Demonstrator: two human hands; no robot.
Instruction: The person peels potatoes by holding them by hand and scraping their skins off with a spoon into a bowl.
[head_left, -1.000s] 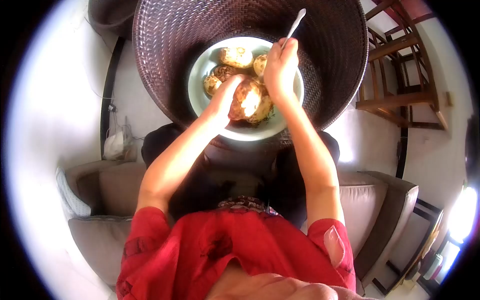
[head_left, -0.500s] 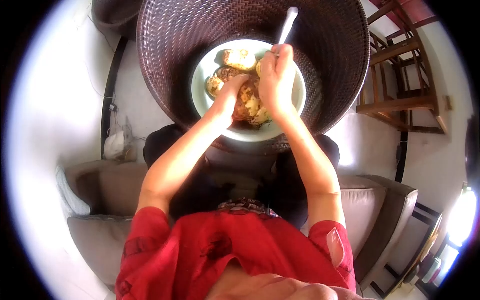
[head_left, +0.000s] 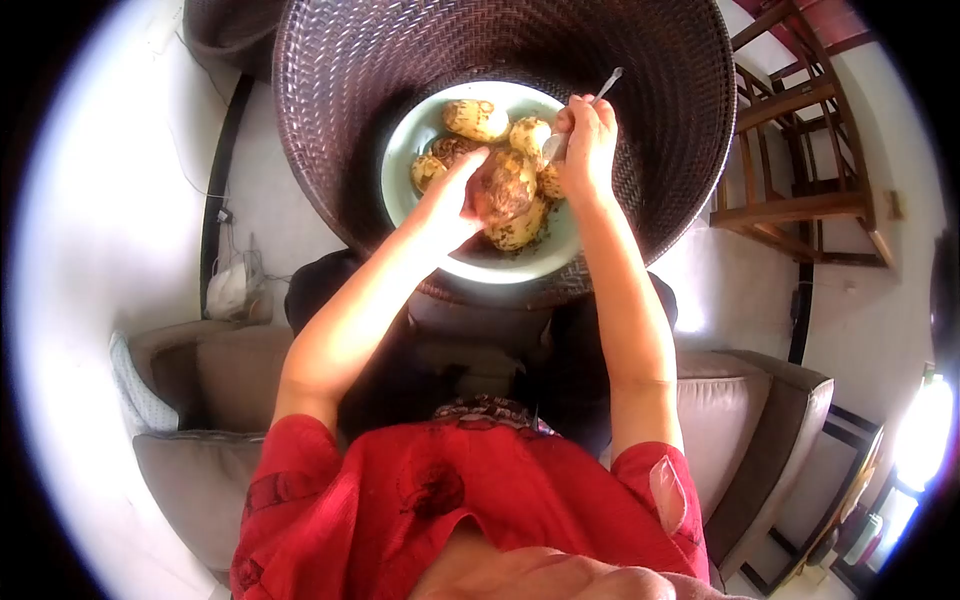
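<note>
Head view: hands [head_left: 450, 205] hold tuber [head_left: 506, 186], spoon [head_left: 555, 148]

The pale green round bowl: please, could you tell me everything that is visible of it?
The pale green round bowl looks smooth and slightly shiny; its material is unclear. It sits upright in or on a dark brown woven basket-like piece, its underside hidden. It holds several lumpy yellow-and-brown tubers. Both forearms cross its rim in view; whether they touch is unclear.

There are seven visible tubers [head_left: 475, 120], one bowl [head_left: 490, 268] and one spoon [head_left: 608, 83].
</note>
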